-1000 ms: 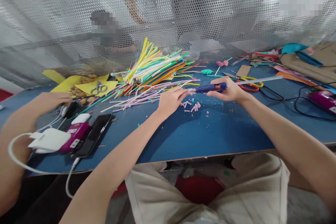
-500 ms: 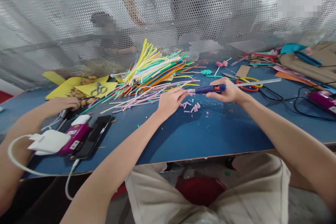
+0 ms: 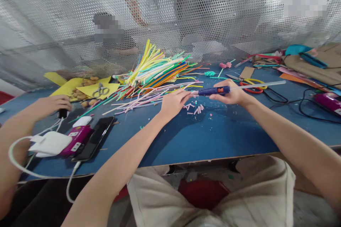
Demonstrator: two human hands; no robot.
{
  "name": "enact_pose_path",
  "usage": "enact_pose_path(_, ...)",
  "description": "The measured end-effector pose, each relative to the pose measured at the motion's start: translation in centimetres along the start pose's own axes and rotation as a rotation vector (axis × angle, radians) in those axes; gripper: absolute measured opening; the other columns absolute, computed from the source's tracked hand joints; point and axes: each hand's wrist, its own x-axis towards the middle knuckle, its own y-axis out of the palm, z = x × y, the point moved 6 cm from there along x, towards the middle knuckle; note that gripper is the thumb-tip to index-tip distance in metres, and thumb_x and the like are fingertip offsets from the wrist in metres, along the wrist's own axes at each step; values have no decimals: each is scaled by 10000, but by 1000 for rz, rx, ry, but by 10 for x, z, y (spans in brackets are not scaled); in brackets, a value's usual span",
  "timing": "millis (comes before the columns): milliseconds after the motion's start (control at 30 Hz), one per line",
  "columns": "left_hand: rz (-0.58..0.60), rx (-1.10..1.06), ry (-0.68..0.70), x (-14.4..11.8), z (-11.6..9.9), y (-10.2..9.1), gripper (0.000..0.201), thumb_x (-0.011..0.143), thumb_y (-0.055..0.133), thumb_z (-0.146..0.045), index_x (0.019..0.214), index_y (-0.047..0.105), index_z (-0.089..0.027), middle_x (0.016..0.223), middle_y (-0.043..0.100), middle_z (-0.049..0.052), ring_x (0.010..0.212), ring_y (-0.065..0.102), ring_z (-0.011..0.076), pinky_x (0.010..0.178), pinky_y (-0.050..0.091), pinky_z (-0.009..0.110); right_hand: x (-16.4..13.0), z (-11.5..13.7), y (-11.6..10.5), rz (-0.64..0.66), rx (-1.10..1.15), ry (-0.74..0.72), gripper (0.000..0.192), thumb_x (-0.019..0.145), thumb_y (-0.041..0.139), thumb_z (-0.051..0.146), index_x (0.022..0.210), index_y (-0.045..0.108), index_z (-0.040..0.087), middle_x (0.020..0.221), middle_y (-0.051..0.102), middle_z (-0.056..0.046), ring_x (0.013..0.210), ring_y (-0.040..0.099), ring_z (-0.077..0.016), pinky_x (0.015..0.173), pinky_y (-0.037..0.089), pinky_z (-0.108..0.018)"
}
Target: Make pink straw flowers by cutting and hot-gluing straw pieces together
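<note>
My right hand is closed around a dark blue glue gun, held level over the table. A long translucent glue stick juts from its back end to the right. The gun's nozzle points at the fingertips of my left hand, which pinch a small lilac piece that is partly hidden. Beneath, short cut lilac pieces lie scattered on the blue table. Long lilac pipe cleaners lie just left of my left hand.
A big bundle of coloured pipe cleaners lies at the back. Scissors rest beyond my right hand. On the left are a phone, a purple power strip with white chargers, and a co-worker's hand. Perforated metal stands behind.
The co-worker's hand has shifted left, holding a small black object attached to a white cable. My hands and the glue gun have stayed almost still.
</note>
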Motion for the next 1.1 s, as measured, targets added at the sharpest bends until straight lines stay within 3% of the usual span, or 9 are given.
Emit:
enact_pose_path(467,27,-49,-41,0,1,1,386,1039,479,-488,1110,762,-235,1062,765,37,983,711,170,786,507,265,0,-1,0,-12,-60,17,536,898,634,583,562,467,200,532,435,27,504,360,-96,527,265,-289)
enact_pose_path(667,39,-53,-115,0,12,3,317,1049,488,-418,1086,768,-272,1096,766,5,1024,706,175,826,504,267,-4,-3,-26,-63,-233,37,502,867,642,643,636,562,205,620,561,-4,578,497,-131,583,329,-290)
enact_pose_path(767,20,-32,-180,0,17,-1,302,1045,498,-402,1086,769,-275,1109,765,6,1042,700,187,856,502,276,-7,-20,-45,-101,-320,157,454,907,599,634,743,621,211,714,632,-34,661,557,-155,653,383,-296)
enact_pose_path(833,20,-22,-209,1,17,-3,299,1040,504,-399,1089,767,-266,1112,766,13,1044,697,194,875,502,285,-11,-40,-55,-98,-444,300,385,925,597,586,901,647,205,901,681,-88,816,604,-195,733,417,-317)
enact_pose_path(933,19,-23,-222,1,16,-5,295,1038,505,-395,1095,762,-263,1118,763,17,1048,694,195,891,503,290,-23,-76,-60,-32,-587,515,382,890,650,443,1161,590,181,1192,614,-187,1010,592,-284,800,452,-385)
enact_pose_path(1100,3,-33,-230,1,16,-5,299,1040,497,-406,1098,755,-266,1111,763,15,1043,697,194,891,509,289,-45,-120,-48,130,-578,693,483,756,709,241,1214,583,153,1205,545,-239,1100,531,-397,868,467,-551)
